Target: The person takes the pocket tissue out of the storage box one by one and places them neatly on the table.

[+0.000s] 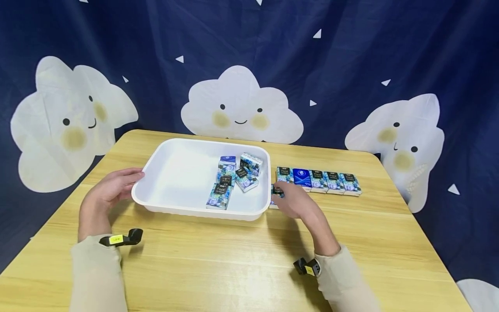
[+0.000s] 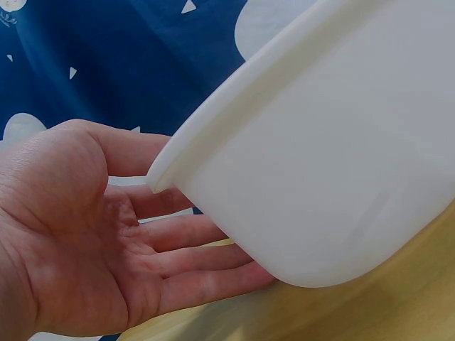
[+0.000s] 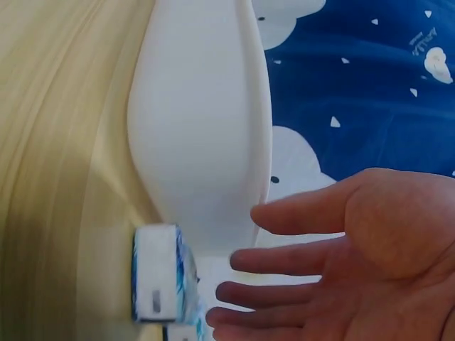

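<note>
A white plastic tray (image 1: 179, 173) stands on the table with several small tissue packs (image 1: 219, 196) inside its right half. At its left end is my left hand (image 1: 113, 188), fingers extended against the outer wall and thumb by the rim; the left wrist view shows the tray partly hiding the fingertips. My right hand (image 1: 294, 201) is at the tray's right end, its fingers fairly straight and spread in the right wrist view, with nothing held. Just beside that hand lies a floral tissue pack (image 1: 277, 190), partly covered by it in the head view.
A row of tissue packs (image 1: 333, 182), mostly floral with a dark blue one (image 1: 302, 178), lies right of the tray. The wooden table (image 1: 218, 260) ends at a dark blue curtain (image 1: 156, 52) with cloud faces. Both wrists carry small black cameras.
</note>
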Tool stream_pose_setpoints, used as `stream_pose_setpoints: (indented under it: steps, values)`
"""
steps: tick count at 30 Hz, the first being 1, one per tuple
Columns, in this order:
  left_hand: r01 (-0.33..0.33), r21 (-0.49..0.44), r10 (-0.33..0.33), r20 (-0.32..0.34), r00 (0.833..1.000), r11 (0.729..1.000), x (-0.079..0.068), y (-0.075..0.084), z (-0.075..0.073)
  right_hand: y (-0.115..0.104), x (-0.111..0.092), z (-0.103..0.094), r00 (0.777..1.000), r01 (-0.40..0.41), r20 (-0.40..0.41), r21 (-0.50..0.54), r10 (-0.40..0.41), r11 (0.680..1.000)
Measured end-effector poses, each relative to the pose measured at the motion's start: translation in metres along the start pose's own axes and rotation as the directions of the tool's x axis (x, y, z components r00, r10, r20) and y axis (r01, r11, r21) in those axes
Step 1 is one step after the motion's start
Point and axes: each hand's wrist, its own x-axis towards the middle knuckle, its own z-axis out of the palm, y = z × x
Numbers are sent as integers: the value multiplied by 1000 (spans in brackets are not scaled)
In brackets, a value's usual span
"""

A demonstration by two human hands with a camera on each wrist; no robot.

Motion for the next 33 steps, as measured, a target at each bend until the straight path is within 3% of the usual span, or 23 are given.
stream_pose_setpoints:
  steps: [6,13,22,33]
  values:
    - [9,0,-9,-1,1000,1000,-2,-1,-3,-19,0,2,994,-22,-105,-6,22,1000]
    - [7,-12,-8,-10,1000,1000,-2,-3,-4,-41,2,8,991,-18,-134,28,21,999]
    - [10,7,-10,-8,1000,1000,-1,-1,-1,-67,5,23,993,27,-117,35,-22,999]
    - [9,-8,-10,-10,1000,1000,1,-1,-1,-89,10,36,998,58,-41,64,-56,996]
